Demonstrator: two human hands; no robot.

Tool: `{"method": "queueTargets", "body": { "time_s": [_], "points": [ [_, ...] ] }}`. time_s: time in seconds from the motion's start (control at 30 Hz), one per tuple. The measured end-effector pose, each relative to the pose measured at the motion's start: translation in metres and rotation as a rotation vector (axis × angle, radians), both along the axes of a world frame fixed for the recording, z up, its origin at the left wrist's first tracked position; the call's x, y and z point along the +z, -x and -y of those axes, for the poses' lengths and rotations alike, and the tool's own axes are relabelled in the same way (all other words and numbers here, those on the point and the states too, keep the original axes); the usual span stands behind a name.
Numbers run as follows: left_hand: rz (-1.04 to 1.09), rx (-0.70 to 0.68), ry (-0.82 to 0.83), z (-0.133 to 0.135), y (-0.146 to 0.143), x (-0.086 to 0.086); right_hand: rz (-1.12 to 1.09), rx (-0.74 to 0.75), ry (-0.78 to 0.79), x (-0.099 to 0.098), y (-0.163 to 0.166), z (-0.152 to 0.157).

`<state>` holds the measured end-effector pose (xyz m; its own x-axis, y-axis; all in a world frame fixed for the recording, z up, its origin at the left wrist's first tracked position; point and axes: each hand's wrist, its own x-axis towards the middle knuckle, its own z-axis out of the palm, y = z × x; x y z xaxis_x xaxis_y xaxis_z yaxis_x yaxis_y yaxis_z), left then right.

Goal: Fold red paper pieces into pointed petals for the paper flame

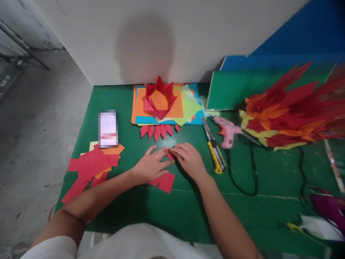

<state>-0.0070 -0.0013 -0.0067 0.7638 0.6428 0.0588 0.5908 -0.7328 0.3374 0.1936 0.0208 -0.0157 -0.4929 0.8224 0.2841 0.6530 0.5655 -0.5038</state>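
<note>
In the head view a small piece of red paper (170, 154) lies between my two hands at the middle of the table. My right hand (190, 160) is closed, with thumb and fingers pinching its right side. The fingers of my left hand (149, 165) are spread, and their tips touch its left edge. Below the left hand is a notched red paper sheet (166, 182), partly covered by that hand. Several pointed red paper petals (159, 132) lie in a row just beyond the hands. Behind them a folded red paper ring (148, 103) with pointed tips rests on stacked coloured paper (178, 108).
Red and orange paper scraps (93, 163) and a phone (108, 127) lie at left. To the right are a yellow utility knife (215, 153), a pink glue gun (228, 131) with its black cord, and a large red-orange paper bundle (285, 111). A pale board (94, 43) stands behind the green table (188, 208).
</note>
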Motion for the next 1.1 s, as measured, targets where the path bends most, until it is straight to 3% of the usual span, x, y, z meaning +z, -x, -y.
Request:
{"method": "queueTargets", "body": {
  "time_s": [0.43, 0.67, 1.1],
  "points": [
    [0.007, -0.013, 0.021, -0.005, 0.0005, 0.0005, 0.071, 0.021, 0.013, 0.0026, -0.0003, -0.0024],
    [0.038, 0.078, -0.016, -0.0017, -0.0008, 0.0001, 0.051, 0.032, -0.001, -0.0007, -0.0018, -0.0035],
    [0.065, 0.1, -0.024, -0.0005, -0.0013, 0.0001, -0.028, 0.048, -0.003, 0.005, -0.0087, 0.0022]
  ]
}}
